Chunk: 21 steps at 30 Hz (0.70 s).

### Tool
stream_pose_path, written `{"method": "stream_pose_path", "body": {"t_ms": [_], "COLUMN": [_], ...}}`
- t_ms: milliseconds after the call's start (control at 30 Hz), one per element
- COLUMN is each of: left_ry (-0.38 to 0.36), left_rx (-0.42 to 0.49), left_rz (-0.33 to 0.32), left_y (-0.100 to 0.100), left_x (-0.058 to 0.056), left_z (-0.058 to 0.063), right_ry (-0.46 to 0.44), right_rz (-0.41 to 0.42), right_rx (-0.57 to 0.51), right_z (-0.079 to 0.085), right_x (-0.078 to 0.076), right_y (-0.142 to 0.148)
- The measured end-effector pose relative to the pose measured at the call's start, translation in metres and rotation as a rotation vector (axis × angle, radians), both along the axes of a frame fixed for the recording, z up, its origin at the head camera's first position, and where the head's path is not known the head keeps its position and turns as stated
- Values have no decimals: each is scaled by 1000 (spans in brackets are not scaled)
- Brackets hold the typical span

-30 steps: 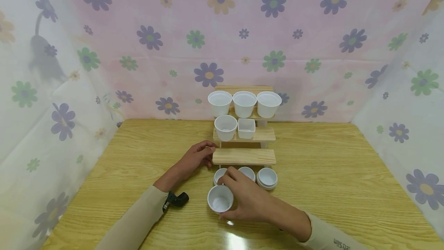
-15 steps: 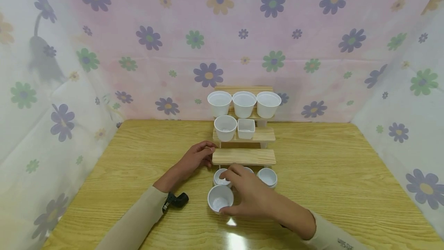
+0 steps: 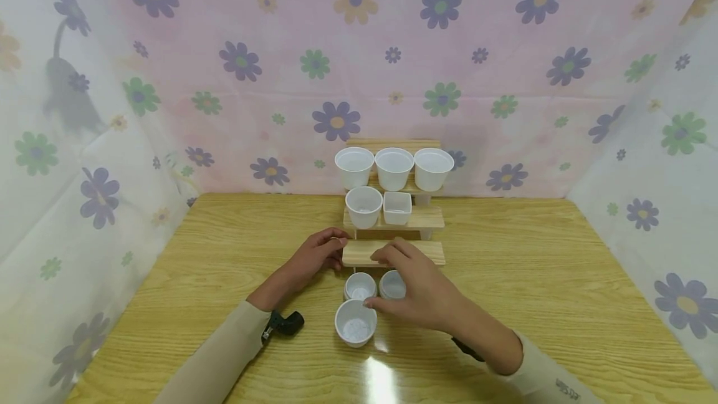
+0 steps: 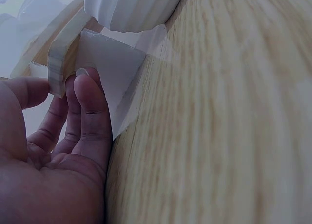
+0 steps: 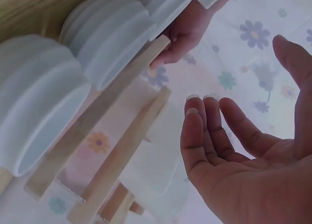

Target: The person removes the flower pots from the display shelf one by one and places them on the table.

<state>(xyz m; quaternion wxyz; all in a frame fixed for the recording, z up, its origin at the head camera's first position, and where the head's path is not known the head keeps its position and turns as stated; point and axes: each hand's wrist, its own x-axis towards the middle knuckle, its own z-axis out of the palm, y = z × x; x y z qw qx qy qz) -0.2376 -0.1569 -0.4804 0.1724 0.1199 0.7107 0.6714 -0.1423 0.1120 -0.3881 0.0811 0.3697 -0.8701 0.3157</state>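
My left hand (image 3: 322,249) grips the left end of the wooden stand's lowest plank (image 3: 359,254); in the left wrist view its thumb is above the plank end (image 4: 58,68) and its fingers below. My right hand (image 3: 423,288) is above the pots with fingers loosely bent, holding nothing; its thumb tip overlaps the rim of the front white pot (image 3: 356,332). Behind that pot stand a white pot (image 3: 360,287) and another pot (image 3: 392,285), partly covered by the right hand. A third pot in that row is hidden in the head view. The right wrist view shows ribbed pots (image 5: 107,38).
Three round white pots (image 3: 394,170) line the stand's upper step. The middle step bears a round pot (image 3: 364,209) and a square pot (image 3: 397,209). A flowered cloth (image 3: 269,98) encloses the back and sides of the wood-grain table (image 3: 533,279).
My right hand has let go of the front pot and moved back and right, its fingertips now over the lowest plank. The pot stays in place. My left hand has not moved.
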Motion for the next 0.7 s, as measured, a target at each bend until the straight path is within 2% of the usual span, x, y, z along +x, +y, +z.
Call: {"method": "stream_pose_path", "body": {"t_ms": [233,467,700], "left_ry": [4,12,7], "left_rx": [-1,7,2], "left_rz": [8,6,1], "left_y": [1,1,1], "left_x": [0,2,1], "left_z": [0,2,2], "right_ry": [17,18,54], "right_rz": [-84,-86,-145], "right_rx": [-45,-94,-141], "right_z": [8,13,16], "right_x": [-8,-15,-21], "right_y": [7,13,15]}}
